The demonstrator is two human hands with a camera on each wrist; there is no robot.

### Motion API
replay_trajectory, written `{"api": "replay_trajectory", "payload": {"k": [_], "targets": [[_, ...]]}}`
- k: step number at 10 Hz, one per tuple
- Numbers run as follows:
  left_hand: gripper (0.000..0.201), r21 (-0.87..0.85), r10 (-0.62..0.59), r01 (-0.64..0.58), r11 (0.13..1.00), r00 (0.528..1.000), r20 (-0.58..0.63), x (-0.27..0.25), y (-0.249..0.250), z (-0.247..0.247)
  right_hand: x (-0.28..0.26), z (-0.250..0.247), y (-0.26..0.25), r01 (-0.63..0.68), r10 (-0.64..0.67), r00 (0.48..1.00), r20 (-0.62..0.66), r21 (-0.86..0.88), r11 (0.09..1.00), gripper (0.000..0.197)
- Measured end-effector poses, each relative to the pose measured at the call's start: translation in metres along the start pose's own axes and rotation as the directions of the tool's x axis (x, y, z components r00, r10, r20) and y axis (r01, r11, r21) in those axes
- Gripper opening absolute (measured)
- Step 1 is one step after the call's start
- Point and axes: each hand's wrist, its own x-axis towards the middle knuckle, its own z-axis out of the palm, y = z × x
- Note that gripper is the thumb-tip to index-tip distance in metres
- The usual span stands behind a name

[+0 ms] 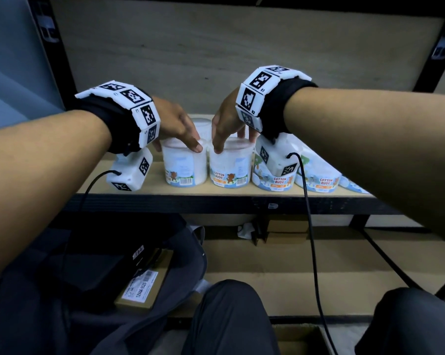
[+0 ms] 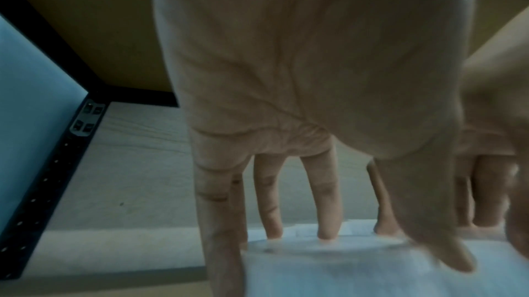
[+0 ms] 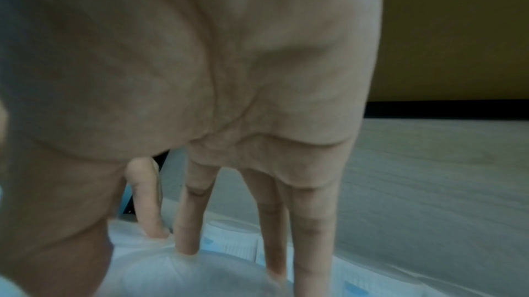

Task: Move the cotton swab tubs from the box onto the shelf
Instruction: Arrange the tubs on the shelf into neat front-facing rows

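Observation:
Two white cotton swab tubs stand side by side near the front of the wooden shelf (image 1: 216, 191). My left hand (image 1: 180, 138) grips the left tub (image 1: 184, 163) by its lid from above, thumb in front and fingers behind. My right hand (image 1: 231, 135) holds the right tub (image 1: 230, 167) the same way. In the left wrist view the fingers (image 2: 326, 211) reach down round the lid (image 2: 343, 268). The right wrist view shows the fingers (image 3: 272, 222) over the other lid (image 3: 186, 277). A third tub (image 1: 202, 123) stands behind these two.
More cotton bud tubs (image 1: 272, 181) (image 1: 318, 181) line the shelf to the right. The black shelf post (image 2: 43, 188) stands at the left. Below lie a dark bag (image 1: 101, 290) holding a labelled carton (image 1: 144, 285) and an open cardboard box (image 1: 300, 339) by my knees.

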Motion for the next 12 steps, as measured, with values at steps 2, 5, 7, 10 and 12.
{"api": "replay_trajectory", "payload": {"k": [2,5,7,10,12], "targets": [[0.062,0.204,-0.027,0.05,0.978,0.993,-0.117,-0.001,0.014,0.01,-0.006,0.005,0.012,0.1,-0.099,0.995,-0.014,0.151,0.983,0.043],[0.092,0.2,-0.059,0.055,0.978,0.998,0.011,-0.001,0.01,0.001,-0.003,0.002,0.021,0.156,-0.156,0.988,-0.022,0.257,0.954,0.043],[0.1,-0.083,0.001,0.017,0.996,0.979,0.205,0.003,-0.009,-0.01,-0.003,-0.005,0.023,0.165,-0.166,0.986,-0.019,0.259,0.952,0.054],[0.056,-0.077,0.04,-0.026,0.997,0.98,0.195,0.002,-0.012,-0.008,0.008,0.002,0.024,0.143,-0.156,0.986,0.052,0.193,0.971,0.054],[0.099,-0.093,0.07,-0.053,0.994,0.98,0.188,0.001,-0.013,-0.008,0.005,0.004,0.029,0.169,-0.176,0.984,0.005,0.235,0.957,0.051]]}}
